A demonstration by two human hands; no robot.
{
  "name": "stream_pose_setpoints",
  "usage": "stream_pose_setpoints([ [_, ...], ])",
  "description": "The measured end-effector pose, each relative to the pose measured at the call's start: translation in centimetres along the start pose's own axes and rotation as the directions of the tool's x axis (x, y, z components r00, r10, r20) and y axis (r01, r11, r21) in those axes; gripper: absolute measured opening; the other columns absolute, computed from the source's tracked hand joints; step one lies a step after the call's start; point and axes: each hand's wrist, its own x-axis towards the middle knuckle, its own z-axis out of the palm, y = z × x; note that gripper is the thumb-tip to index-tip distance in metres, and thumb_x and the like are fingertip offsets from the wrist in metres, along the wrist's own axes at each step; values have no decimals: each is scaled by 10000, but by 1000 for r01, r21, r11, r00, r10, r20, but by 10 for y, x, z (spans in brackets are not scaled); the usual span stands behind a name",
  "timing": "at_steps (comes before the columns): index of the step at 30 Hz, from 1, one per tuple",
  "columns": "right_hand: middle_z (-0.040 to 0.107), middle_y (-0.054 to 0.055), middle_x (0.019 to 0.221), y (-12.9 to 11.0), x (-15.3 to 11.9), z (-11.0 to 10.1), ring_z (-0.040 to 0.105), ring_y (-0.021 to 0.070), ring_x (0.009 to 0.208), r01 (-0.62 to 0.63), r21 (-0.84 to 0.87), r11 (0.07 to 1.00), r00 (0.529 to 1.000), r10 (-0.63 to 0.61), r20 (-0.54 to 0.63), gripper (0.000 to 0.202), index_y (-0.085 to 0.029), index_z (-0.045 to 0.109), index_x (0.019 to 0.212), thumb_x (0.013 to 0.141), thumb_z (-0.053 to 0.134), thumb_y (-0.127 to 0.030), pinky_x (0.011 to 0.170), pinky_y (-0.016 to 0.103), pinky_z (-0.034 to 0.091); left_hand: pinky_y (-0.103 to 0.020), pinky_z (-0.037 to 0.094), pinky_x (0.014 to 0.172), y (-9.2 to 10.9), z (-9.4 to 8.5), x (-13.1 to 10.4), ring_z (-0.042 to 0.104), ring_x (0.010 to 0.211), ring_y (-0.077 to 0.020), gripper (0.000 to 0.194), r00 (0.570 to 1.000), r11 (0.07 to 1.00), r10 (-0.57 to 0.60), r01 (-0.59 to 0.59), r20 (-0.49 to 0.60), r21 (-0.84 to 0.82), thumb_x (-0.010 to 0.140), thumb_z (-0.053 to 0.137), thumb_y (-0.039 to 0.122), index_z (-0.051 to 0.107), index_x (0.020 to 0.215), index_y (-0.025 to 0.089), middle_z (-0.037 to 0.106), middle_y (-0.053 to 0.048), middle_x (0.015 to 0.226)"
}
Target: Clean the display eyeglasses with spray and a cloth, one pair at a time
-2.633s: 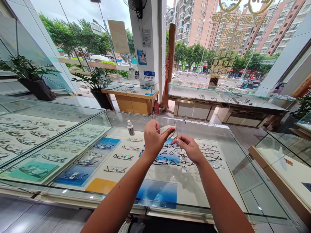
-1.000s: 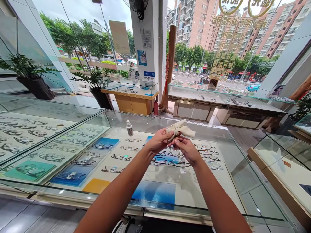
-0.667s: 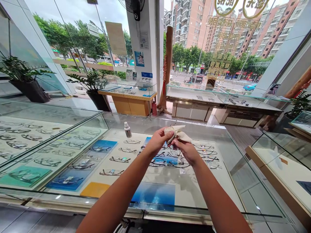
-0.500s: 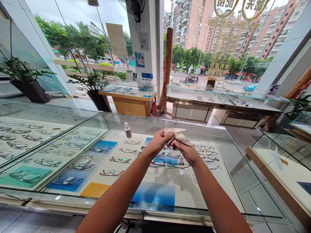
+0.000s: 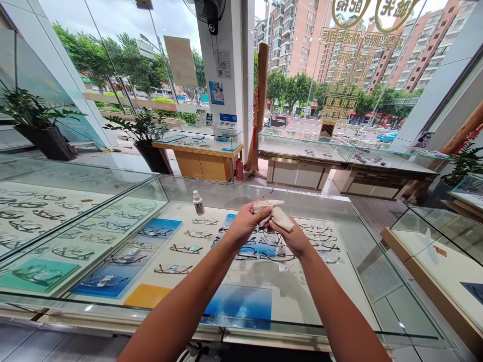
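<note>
In the head view, our left hand (image 5: 249, 214) and right hand (image 5: 293, 238) grasp a folded cream cloth (image 5: 281, 219), a thin metal eyeglass frame (image 5: 266, 195) poking out at eleven o'clock. Pressing hard could bend it; a loosened pinch could drop it onto the clear glass-topped desk (image 5: 302, 306).

Left hand (image 5: 249, 218), thumb (image 5: 263, 214) uppermost, close beside right hand (image 5: 293, 237); forearms (image 5: 202, 274) converging

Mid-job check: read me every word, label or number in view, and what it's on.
"验光", mirrored: right gold circle on the window.
"配镜", mirrored: left gold circle, same window.
Smaller gold lettering: too faint to read reliably.
White bottle label, pillar notice, hanging tag: too small.
</note>
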Motion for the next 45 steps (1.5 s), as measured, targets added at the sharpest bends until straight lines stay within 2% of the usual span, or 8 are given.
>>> stream_pose_setpoints([
  [3, 721, 37, 841, -4, 0, 2, 609, 207, 823, -12, -20, 1000, 1000, 13, 27, 367, -215, 770, 893, 825, 828, -571, 818, 352, 470, -229, 346, 440, -5, 0, 1, 463, 449, -91, 491, 997, 999, 28, -25, -73, 41, 838, 804, 614, 613, 825, 161, 528, 47, 569],
  [6, 734, 44, 859, -4, 1, 1, 617, 208, 829, 10, 2, 1000, 1000, -10, 22, 352, -209, 773, 877, 837, 821, -556, 821, 350, 462, -237, 391, 468, -1, -3, 1, 506, 468, -105, 518, 999, 998, 45, -45, 4, 41, 899, 738, 622, 541, 729, 174, 534, 33, 556],
  [10, 763, 58, 906, 1, 4, -6, 629, 218, 877, 22, 41, 999, 1000, -22, 13, 332, -208, 793, 873, 862, 801, -540, 825, 349, 443, -248, 460, 578, 15, -7, -1, 598, 582, -127, 418, 989, 1000, 22, -19, 149, -16, 900, 785, 527, 639, 932, 137, 650, -14, 689],
  [16, 754, 32, 849, 8, 7, -11, 622, 208, 853, 4, 112, 994, 1000, -3, -11, 281, -229, 799, 903, 837, 842, -498, 832, 349, 441, -265, 518, 646, 20, -11, -1, 683, 674, -153, 477, 988, 990, -79, 93, 134, -106, 759, 939, 313, 686, 1112, 116, 716, -54, 858],
  [23, 763, 30, 885, 12, 6, -7, 640, 216, 894, 25, 162, 986, 998, -17, -53, 252, -228, 799, 921, 825, 854, -454, 896, 369, 475, -227, 468, 594, 8, -2, 1, 616, 621, -102, 553, 993, 977, -104, 111, 47, -183, 703, 976, 287, 705, 1151, 111, 690, -25, 815],
  [30, 749, 35, 860, 13, 6, -6, 637, 211, 856, 20, 157, 987, 993, -2, -118, 310, -216, 786, 869, 755, 904, -480, 879, 367, 490, -228, 441, 576, 9, 6, -2, 569, 581, -95, 492, 999, 990, -45, 49, 31, -130, 728, 953, 420, 688, 1007, 113, 672, -18, 742],
  [38, 765, 41, 922, -13, 0, 2, 660, 231, 933, 24, -93, 995, 997, -17, 77, 327, -231, 776, 863, 874, 780, -557, 903, 353, 476, -237, 390, 505, 3, -7, 2, 518, 476, -115, 611, 1000, 999, -24, 24, 10, 41, 915, 640, 730, 595, 705, 158, 595, -15, 541],
  [45, 745, 46, 871, 5, 4, -4, 614, 214, 878, 27, 86, 996, 999, -25, -33, 299, -216, 778, 863, 856, 808, -514, 850, 356, 451, -270, 502, 687, 23, -14, -1, 661, 696, -145, 539, 973, 991, -77, 98, 218, -89, 765, 932, 369, 688, 1183, 130, 720, -59, 882],
])
